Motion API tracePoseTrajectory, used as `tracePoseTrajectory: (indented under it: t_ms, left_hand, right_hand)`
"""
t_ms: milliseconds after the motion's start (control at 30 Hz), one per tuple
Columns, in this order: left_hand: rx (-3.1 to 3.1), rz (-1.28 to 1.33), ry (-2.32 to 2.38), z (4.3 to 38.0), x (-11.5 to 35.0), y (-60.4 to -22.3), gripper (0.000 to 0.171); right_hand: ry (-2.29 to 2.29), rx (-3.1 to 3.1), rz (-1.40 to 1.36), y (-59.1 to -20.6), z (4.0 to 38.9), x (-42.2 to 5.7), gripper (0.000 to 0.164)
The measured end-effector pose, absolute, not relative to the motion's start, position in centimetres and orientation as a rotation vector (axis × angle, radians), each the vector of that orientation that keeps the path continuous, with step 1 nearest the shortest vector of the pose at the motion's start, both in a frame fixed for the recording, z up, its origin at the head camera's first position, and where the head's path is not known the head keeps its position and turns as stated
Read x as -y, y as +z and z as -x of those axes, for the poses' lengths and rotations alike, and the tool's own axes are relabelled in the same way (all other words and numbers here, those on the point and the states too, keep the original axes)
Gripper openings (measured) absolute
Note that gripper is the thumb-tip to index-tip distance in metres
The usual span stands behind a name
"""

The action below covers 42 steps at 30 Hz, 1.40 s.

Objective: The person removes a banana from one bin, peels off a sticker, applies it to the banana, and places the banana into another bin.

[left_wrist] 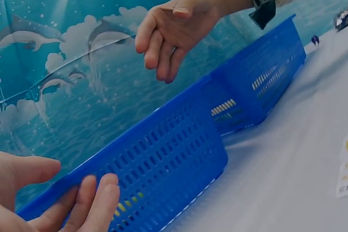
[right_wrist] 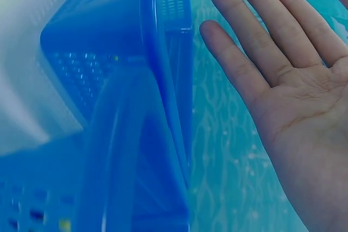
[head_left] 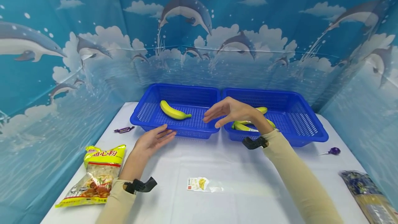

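A single yellow banana (head_left: 174,112) lies in the left blue plastic basket (head_left: 199,134). My left hand (head_left: 152,141) is at that basket's front wall, fingers extended with nothing in them; in the left wrist view its fingertips (left_wrist: 110,180) overlap the rim. Over the inner edges of the two baskets hovers my right hand (head_left: 231,110), its fingers loosely straight and holding nothing. The right wrist view shows its open palm (right_wrist: 304,101) above the rims. Bananas (head_left: 262,110) rest in the right blue basket (head_left: 311,136), partly hidden behind my right hand and wrist.
A banana-printed card in a clear wrapper (head_left: 202,184) lies on the white table (head_left: 248,196). To the left are a purple wrapped candy (head_left: 124,130) and a yellow food bag (head_left: 99,175). A purple lollipop (head_left: 334,151) and another package (head_left: 370,196) lie at right. A dolphin-print curtain (head_left: 192,61) stands behind.
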<state>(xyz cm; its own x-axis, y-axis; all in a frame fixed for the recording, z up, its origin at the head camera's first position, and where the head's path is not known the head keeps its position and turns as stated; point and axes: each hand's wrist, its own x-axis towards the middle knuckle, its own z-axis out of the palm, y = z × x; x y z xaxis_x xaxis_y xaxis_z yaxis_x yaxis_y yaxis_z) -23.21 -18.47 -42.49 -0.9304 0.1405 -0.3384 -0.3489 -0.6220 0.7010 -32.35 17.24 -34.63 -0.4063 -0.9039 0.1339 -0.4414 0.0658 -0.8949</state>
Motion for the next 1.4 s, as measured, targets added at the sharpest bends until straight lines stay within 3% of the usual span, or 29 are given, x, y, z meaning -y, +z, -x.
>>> tracePoseTrajectory:
  t_ms: [200, 433, 700, 933, 1000, 1167, 1400]
  left_hand:
    - [-1.179, 0.354, 2.568, 23.2, 20.0, -42.2, 0.033]
    - [-1.210, 0.431, 2.562, 23.7, 21.7, -41.7, 0.051]
    - [-1.569, 0.539, 2.466, 23.6, 23.8, -41.2, 0.028]
    - [-2.043, 0.629, 2.223, 23.1, 25.3, -40.5, 0.078]
    - [-2.071, 0.673, 2.241, 23.2, 25.5, -40.2, 0.081]
    - [-2.116, 0.817, 2.332, 23.7, 25.4, -39.4, 0.079]
    - [-2.086, 0.895, 2.407, 25.0, 25.4, -38.9, 0.062]
  right_hand:
    - [-1.324, -1.817, 1.356, -35.0, 33.0, -15.2, 0.050]
    - [-1.325, -1.774, 1.357, -35.1, 33.6, -13.5, 0.051]
    - [-1.323, -1.782, 1.335, -34.5, 34.4, -12.4, 0.051]
    - [-1.315, -1.797, 1.294, -34.0, 35.1, -11.4, 0.051]
    - [-1.307, -1.799, 1.289, -33.9, 35.3, -11.2, 0.050]
    - [-1.302, -1.780, 1.271, -33.7, 36.2, -10.8, 0.048]
    - [-1.288, -1.777, 1.242, -33.3, 37.4, -9.9, 0.050]
